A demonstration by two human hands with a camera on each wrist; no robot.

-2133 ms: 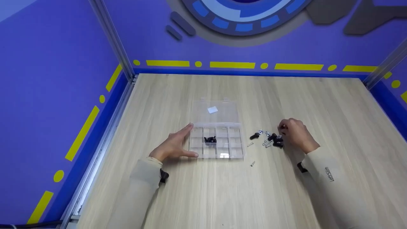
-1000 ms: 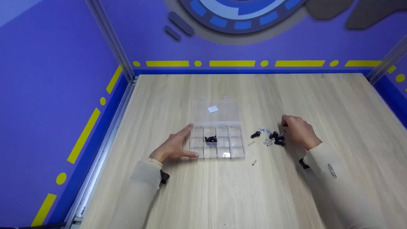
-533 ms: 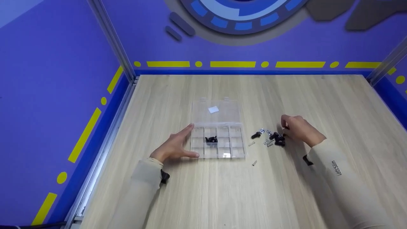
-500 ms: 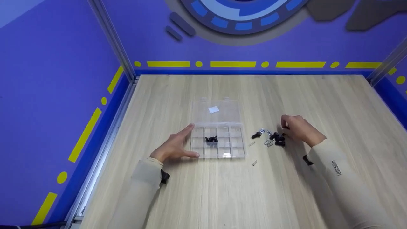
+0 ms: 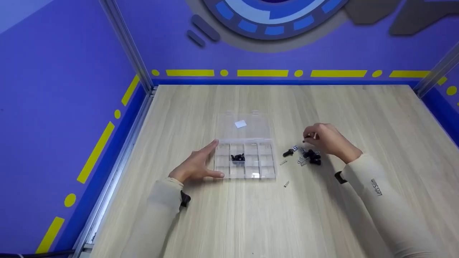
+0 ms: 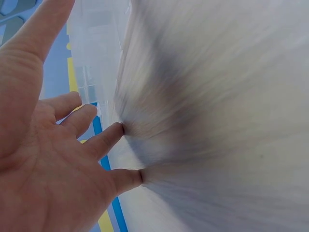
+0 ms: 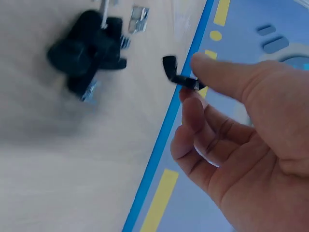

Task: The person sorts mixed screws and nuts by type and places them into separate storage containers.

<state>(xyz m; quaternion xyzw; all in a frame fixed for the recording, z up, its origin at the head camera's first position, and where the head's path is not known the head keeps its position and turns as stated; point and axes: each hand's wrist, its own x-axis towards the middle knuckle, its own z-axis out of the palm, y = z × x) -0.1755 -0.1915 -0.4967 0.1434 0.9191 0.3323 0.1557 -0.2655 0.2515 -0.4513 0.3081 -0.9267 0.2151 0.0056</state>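
A clear plastic compartment box (image 5: 261, 177) lies on the table with its lid (image 5: 256, 127) folded back. Several black wing nuts (image 5: 238, 157) sit together in one middle compartment. My left hand (image 5: 195, 163) rests along the box's left side, thumb at the front corner and forefinger at the back one. Between thumb and fingertips, my right hand (image 5: 330, 139) pinches a black wing nut (image 7: 179, 77), one wing sticking out. It is above the far edge of a pile of black bolts (image 5: 312, 156) and small metal hardware, to the right of the box.
A lone black bolt (image 5: 288, 153) lies left of the pile beside a shiny metal piece (image 5: 295, 147). Two small screws (image 5: 283, 162) lie apart, one nearer the front. A white label (image 5: 240, 124) shows on the lid. Blue walls border the table.
My right hand has come up from the right side of the pile and moved left, with the black wing nut now showing at its fingertips. My left hand stays on the box.
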